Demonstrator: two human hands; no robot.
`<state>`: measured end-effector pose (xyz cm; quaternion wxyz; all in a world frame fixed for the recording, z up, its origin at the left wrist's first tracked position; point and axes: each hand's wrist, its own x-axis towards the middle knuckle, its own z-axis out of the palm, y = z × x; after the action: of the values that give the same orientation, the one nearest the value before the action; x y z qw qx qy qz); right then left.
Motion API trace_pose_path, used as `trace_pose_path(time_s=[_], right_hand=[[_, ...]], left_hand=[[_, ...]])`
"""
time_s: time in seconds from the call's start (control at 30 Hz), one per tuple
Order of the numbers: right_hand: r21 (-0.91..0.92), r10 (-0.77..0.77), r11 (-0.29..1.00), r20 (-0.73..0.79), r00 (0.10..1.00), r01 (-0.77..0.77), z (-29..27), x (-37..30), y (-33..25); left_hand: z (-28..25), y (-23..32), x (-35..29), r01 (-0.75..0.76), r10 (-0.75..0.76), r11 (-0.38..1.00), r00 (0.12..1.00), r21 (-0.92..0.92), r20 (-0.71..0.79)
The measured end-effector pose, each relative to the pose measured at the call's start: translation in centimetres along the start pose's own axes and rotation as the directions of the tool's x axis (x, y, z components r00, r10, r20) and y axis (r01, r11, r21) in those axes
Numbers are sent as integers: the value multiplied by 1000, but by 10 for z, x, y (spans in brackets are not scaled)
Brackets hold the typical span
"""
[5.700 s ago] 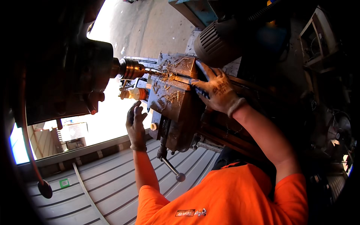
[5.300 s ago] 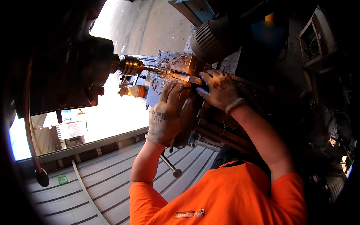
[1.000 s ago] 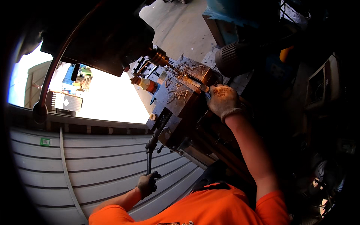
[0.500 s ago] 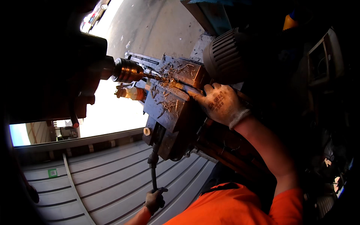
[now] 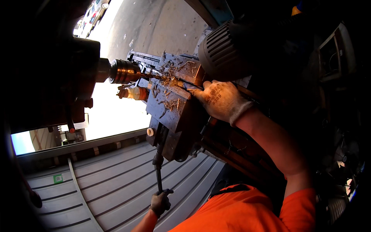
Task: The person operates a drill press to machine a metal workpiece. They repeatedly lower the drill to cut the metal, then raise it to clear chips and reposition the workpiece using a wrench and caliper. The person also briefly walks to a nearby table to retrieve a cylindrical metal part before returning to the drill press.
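My left hand [image 5: 160,203], gloved, is closed around the dark handle [image 5: 159,178] that hangs from the front of a machine vise [image 5: 165,113]. At the right end of the vise jaws my gloved right hand [image 5: 224,101] is closed, thumb and fingers on the end of a metal bar [image 5: 188,86] lying between the jaws. Its fingertips are partly hidden. A drill bit [image 5: 154,76] reaches from the drill chuck [image 5: 124,72] toward the bar's other end; chips hide where they meet. Curled metal chips [image 5: 170,105] litter the vise top.
The dark machine head [image 5: 83,73] stands left of the vise, with a ribbed motor housing [image 5: 220,50] beyond my right hand. A small amber container [image 5: 135,93] sits beside the chuck. Grey ribbed metal panelling [image 5: 119,181] spans the lower left.
The view has shifted slightly, so machine and vise appear a little farther left. Both hands keep their hold, on the handle and on the bar.
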<state>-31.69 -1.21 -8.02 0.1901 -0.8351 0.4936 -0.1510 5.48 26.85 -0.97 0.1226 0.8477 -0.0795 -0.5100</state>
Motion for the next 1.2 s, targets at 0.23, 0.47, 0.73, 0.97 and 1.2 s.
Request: trace_pose_path(time_s=[0.23,0.47,0.73,0.97,1.2], right_hand=[[22,26,999,12,1000,-26,4,-1,1],[-49,-64,997,-232,970,54,21,-3,7],[-35,-28,999,-18,999,28,-1,-4,1],[33,0,999,38,999,-2,-16,-5,-4],[46,-16,999,-36,999,17,-1,-2,2]], left_hand=[[-1,-2,2,31,-32,999,999,-32,-10],[2,1,0,39,-39,999,999,1,-28],[-2,-1,3,64,-65,997,998,-34,-4],[3,2,-1,49,-49,999,999,-1,-21],[2,2,-1,42,-42,999,999,-11,-9]])
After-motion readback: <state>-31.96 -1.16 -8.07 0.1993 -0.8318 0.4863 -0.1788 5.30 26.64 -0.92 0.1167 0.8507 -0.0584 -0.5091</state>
